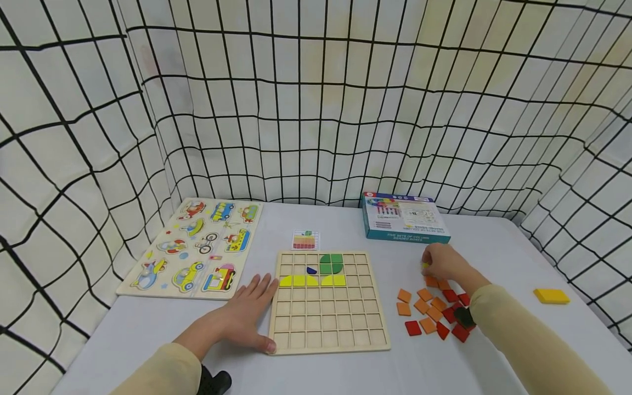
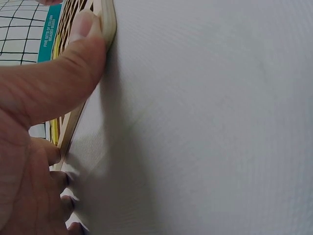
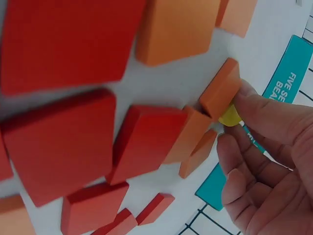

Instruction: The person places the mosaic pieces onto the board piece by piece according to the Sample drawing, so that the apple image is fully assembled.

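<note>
Red tiles are looming nearest the right-wrist camera, cut off at the view's edge. The right hand is pinching a yellow piece near the orange tiles; fingers are hiding its outline, and the head view is catching only a sliver. The left hand is lying unclenched against the grid board, its thumb showing close up in the left-wrist view.

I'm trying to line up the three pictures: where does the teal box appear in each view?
Head: teal box, right of centre near the back of the table, beyond the right hand.
Left wrist: upper left, only its lettered side showing, beyond the grid board.
Right wrist: right side, partly hidden by the right hand.
Shared landmark: black netting, visible in all three.
</note>
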Tool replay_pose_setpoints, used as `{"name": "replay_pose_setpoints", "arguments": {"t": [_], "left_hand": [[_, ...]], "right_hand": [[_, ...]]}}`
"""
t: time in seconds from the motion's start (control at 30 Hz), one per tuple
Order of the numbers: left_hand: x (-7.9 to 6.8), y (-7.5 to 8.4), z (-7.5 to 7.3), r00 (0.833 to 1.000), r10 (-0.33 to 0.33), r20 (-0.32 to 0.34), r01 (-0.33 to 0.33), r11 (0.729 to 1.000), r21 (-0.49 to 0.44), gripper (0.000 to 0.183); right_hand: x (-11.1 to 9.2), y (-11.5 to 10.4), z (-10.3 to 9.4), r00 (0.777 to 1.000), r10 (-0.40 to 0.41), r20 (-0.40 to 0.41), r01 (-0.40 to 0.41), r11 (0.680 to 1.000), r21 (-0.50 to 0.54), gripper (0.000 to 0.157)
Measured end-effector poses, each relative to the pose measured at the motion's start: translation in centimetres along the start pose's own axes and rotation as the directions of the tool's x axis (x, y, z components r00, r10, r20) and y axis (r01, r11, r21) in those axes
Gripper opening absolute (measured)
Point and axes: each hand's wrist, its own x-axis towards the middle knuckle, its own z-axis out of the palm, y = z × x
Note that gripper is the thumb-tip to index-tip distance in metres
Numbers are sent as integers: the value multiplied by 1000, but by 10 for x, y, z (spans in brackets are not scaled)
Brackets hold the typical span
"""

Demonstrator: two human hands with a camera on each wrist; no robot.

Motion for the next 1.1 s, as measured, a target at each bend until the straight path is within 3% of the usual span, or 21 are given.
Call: {"name": "replay_pose_setpoints", "arguments": {"t": [0.3, 0.47, 0.7, 0.9, 1.1], "left_hand": [[2, 0, 2, 1000, -13, 9, 13, 1000, -1, 125], [3, -2, 2, 1000, -15, 2, 15, 1000, 4, 125], [3, -1, 1, 1000, -13, 7, 13, 1000, 6, 125], [1, 0, 0, 1000, -9, 11, 9, 1000, -3, 124], [1, -1, 1, 1000, -14, 6, 14, 1000, 0, 124]], "right_hand": [[-2, -14, 9, 992, -97, -81, 102, 993, 55, 16], [-5, -45, 16, 974, -186, -128, 205, 967, 155, 9], [-6, -92, 34, 952, -297, -76, 307, 908, 285, 5], [-4, -114, 45, 941, -328, -80, 337, 895, 291, 7], [-1, -125, 53, 954, -293, -57, 296, 906, 302, 7]]}}
